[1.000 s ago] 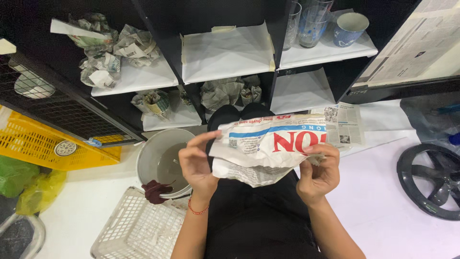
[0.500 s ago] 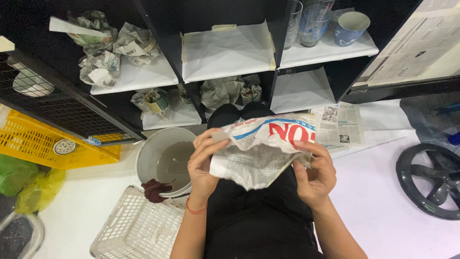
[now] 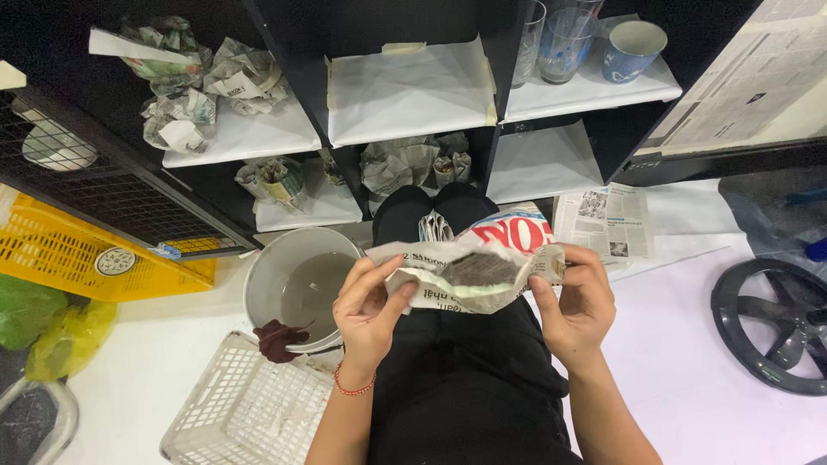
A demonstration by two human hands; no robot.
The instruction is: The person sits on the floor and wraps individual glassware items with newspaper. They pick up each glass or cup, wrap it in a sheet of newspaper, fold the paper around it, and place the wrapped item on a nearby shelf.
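I hold a crumpled newspaper wrapping (image 3: 469, 274) over my lap with both hands. My left hand (image 3: 369, 308) pinches its left edge between thumb and fingers. My right hand (image 3: 579, 301) grips its right end. The paper is folded over into a flat, narrow bundle, with a dark patch showing in its middle and red print at the top right. Whatever lies inside the paper is hidden. A red string bracelet (image 3: 353, 387) circles my left wrist.
A grey bucket of murky water (image 3: 297, 280) with a dark rag (image 3: 277, 337) on its rim stands at my left. A white plastic basket (image 3: 250, 406) lies below it. Black shelves (image 3: 409, 90) hold paper-wrapped bundles, glasses and a blue cup (image 3: 633, 47). Newspaper sheets (image 3: 603, 220) lie on the floor, a black fan guard (image 3: 771, 323) right.
The newspaper, held up and spread a second ago, has been folded down and squeezed into a narrower bundle. Both hands dropped slightly and came closer together.
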